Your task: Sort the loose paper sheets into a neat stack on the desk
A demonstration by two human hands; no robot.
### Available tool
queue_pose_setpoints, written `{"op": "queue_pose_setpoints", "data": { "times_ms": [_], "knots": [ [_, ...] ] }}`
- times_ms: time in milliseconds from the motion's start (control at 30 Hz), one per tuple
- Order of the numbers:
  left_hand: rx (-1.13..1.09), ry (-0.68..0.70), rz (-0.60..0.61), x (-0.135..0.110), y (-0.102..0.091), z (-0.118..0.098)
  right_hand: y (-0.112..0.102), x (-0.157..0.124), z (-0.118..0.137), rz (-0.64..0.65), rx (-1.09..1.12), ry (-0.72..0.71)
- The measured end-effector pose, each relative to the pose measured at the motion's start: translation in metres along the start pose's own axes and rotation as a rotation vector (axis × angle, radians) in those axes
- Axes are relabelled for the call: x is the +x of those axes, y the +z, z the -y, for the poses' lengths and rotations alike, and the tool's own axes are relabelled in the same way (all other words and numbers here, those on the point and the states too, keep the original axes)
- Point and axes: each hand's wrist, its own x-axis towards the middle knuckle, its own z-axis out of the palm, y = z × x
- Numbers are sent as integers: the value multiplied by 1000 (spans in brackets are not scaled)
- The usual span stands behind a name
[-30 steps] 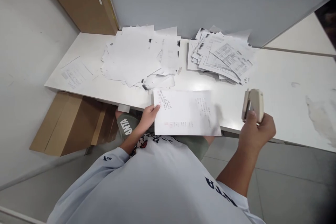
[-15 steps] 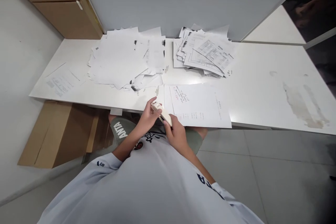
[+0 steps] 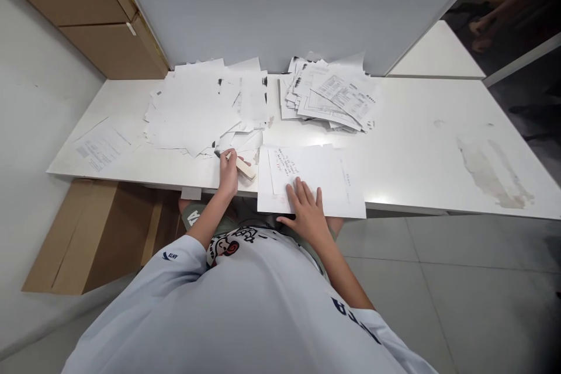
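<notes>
In my left hand (image 3: pixel 228 174) is a cream-coloured stapler (image 3: pixel 245 168), gripped at its left end just above the front part of the white table. My right hand (image 3: pixel 305 208) lies flat with fingers spread on some white sheets of paper (image 3: pixel 326 190) at the table's front edge. The top sheet carries handwriting, part of it in red. These sheets overhang the edge a little. The stapler is to the left of them, apart from the paper.
A wide spread of loose papers (image 3: pixel 193 105) covers the table's back left, and a pile of printed sheets (image 3: pixel 328 96) lies at back centre. One printed sheet (image 3: pixel 103 146) rests far left. Cardboard boxes (image 3: pixel 96 234) stand below and at the upper left. A grey panel (image 3: pixel 280 6) rises behind.
Both hands held the stapler in front of my body. The right hand has let go and moved right onto the papers; the left has carried the stapler left.
</notes>
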Motion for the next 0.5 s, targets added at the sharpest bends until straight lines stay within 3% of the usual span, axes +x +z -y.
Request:
{"op": "queue_pose_setpoints", "data": {
  "times_ms": [200, 333, 500],
  "knots": [
    [-207, -44, -19, 11, 5, 0, 1, 10, 12, -94, -8, -194],
    [-304, -73, -59, 16, -3, -2, -8, 1, 0, -337, 126, -269],
    [-278, -201, -5, 16, -1, -9, -20, -19, -7, -576, 241, -193]
  ]
}}
